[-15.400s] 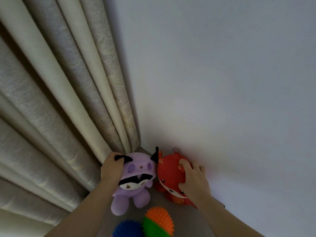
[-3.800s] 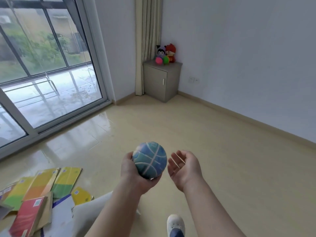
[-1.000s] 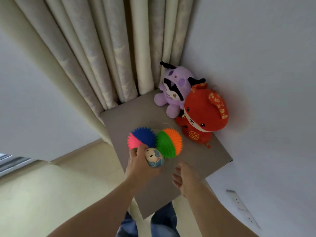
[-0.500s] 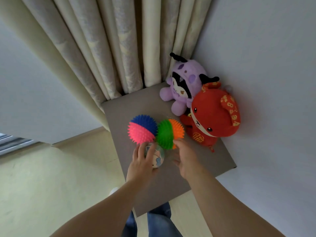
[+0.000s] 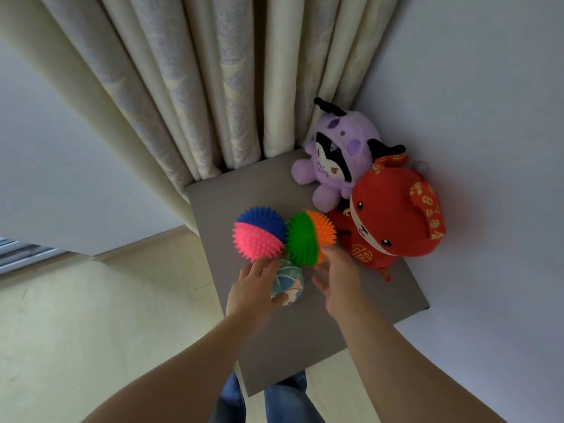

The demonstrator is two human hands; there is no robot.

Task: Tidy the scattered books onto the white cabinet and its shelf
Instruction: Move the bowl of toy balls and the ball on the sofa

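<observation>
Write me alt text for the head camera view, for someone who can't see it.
A person's left hand holds a small teal ball on a grey cabinet top, the open right hand beside it. Behind sit a pink-blue spiky ball, a green-orange spiky ball, a purple plush and a red plush, by a curtain.

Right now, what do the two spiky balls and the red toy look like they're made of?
Pink-and-blue spiky ball and green-and-orange spiky ball: probably soft rubber or plastic, matte, moulded all over with short spikes. Red toy: plush fabric, fuzzy, soft rounded shape, gold characters.
</observation>
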